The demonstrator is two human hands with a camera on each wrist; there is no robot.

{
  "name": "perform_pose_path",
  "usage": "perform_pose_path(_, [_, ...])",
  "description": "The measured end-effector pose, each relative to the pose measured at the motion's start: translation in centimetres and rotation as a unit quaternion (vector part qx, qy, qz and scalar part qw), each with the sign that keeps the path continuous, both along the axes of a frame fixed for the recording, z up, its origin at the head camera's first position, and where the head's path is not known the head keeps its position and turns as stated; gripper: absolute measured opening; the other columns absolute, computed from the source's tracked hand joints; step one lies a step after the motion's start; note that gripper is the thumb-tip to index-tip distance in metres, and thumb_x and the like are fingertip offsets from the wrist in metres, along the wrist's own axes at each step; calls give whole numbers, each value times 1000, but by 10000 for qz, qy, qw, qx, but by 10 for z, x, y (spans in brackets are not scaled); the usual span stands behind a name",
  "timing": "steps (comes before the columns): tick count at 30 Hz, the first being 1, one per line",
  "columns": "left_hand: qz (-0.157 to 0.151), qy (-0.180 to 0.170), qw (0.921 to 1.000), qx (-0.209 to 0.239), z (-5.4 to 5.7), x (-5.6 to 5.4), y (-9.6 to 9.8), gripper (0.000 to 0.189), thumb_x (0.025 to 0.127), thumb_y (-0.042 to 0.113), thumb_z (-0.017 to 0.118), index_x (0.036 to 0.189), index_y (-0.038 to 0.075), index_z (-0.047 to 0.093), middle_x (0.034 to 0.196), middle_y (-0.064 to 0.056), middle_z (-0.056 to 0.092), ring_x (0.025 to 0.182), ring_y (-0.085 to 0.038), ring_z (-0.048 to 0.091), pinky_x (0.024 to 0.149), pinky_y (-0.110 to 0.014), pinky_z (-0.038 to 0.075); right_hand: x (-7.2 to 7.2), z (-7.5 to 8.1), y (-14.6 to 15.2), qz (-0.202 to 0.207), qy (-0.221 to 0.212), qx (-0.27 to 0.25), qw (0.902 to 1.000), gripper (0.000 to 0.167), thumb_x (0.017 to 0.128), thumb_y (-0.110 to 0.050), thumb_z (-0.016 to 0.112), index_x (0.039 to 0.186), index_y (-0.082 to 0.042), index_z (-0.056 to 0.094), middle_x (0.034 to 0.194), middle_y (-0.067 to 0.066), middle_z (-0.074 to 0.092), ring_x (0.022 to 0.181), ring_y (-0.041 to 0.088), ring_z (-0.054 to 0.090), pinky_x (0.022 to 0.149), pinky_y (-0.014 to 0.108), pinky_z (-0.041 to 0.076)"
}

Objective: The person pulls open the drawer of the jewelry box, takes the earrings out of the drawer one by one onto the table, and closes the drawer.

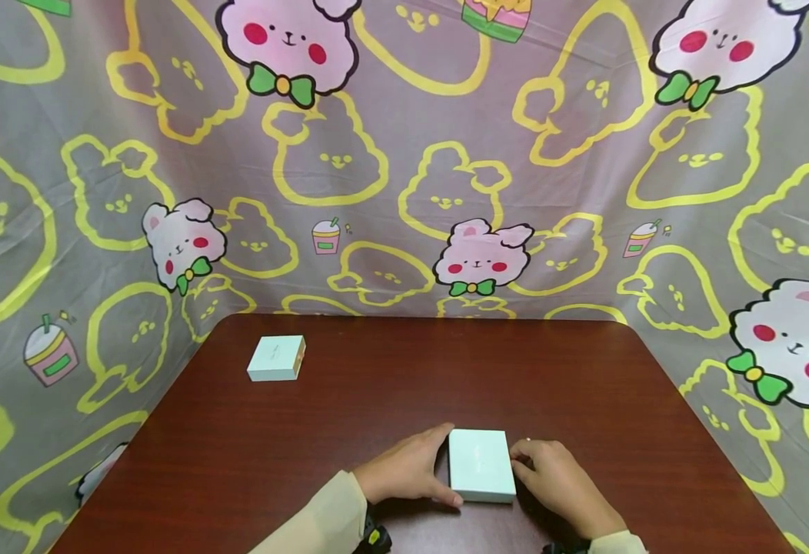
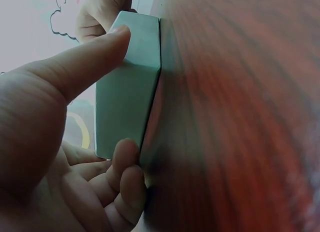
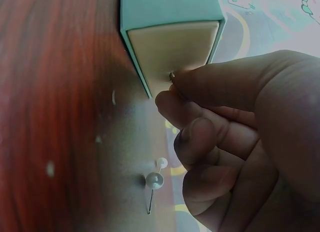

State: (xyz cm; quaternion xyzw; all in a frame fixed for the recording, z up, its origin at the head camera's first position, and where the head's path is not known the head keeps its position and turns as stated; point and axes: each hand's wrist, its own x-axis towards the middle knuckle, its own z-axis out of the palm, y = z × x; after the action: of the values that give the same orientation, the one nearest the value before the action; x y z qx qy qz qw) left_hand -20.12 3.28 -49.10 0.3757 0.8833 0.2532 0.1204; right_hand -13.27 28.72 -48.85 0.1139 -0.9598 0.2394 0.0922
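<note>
A pale mint-green box [image 1: 482,464] lies flat on the table before me. My left hand [image 1: 410,468] grips it from the left, the thumb [image 2: 107,47] on its near side and the fingers toward its far side. The box's right end shows a cream drawer front [image 3: 172,47] framed by the green sleeve, and this drawer looks closed. My right hand [image 1: 555,478] pinches a tiny metallic pull [image 3: 171,77] on that front between thumb and forefinger. Beside it in the right wrist view lies a pearl earring [image 3: 154,181] with a thin metal post.
A second mint-green box [image 1: 276,358] sits at the table's far left, with a gold-toned right end. The dark red-brown table [image 1: 418,369] is glossy. A patterned cloth [image 1: 391,177] hangs behind it and along both sides.
</note>
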Motion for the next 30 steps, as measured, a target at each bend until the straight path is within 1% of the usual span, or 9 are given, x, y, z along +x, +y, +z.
perform_pose_path(4, [-16, -1, 10000, 16, -1, 0, 0, 109, 65, 60, 84, 148, 9, 35, 141, -2, 48, 126, -13, 46, 100, -34, 40, 0, 0, 0, 35, -69, -32, 10000, 19, 83, -6, 74, 79, -24, 67, 76, -16, 61, 67, -2, 51, 60, 27, 45])
perform_pose_path(9, [-22, 54, 10000, -33, -1, 0, 0, 112, 65, 61, 83, 150, 7, 33, 145, -4, 45, 129, -14, 44, 101, -34, 39, -1, -1, -1, 17, -48, -14, 10000, 20, 82, -5, 73, 79, -23, 67, 76, -16, 60, 66, -2, 49, 60, 27, 45])
perform_pose_path(17, [-2, -49, 10000, -65, -1, 0, -1, 114, 65, 63, 82, 151, 8, 30, 149, -4, 41, 132, -15, 41, 102, -35, 38, -1, -1, -1, -15, -26, 31, 10000, 17, 81, -6, 74, 78, -22, 67, 76, -16, 60, 66, -1, 50, 61, 28, 45])
perform_pose_path(21, [-6, -70, 9999, -76, -1, 0, -1, 116, 65, 63, 82, 153, 9, 28, 150, -4, 39, 133, -16, 40, 103, -35, 37, 0, -1, -2, -62, -80, 37, 9999, 16, 81, -7, 74, 80, -22, 69, 77, -16, 61, 67, -2, 51, 62, 28, 46])
perform_pose_path(27, [-73, 9, 9999, -93, -1, -1, 0, 119, 65, 64, 81, 155, 11, 23, 153, -5, 34, 135, -16, 37, 104, -36, 36, 1, 2, 1, -5, 14, -24, 10000, 16, 84, -7, 73, 83, -22, 70, 82, -15, 64, 70, -1, 54, 62, 28, 47])
perform_pose_path(30, [-90, 72, 9999, -86, -1, -1, 0, 119, 65, 63, 82, 155, 11, 24, 153, -5, 34, 135, -17, 37, 105, -36, 35, 0, 3, 2, -70, -14, -101, 9999, 17, 86, -6, 72, 83, -23, 70, 82, -15, 65, 72, 0, 57, 63, 29, 48])
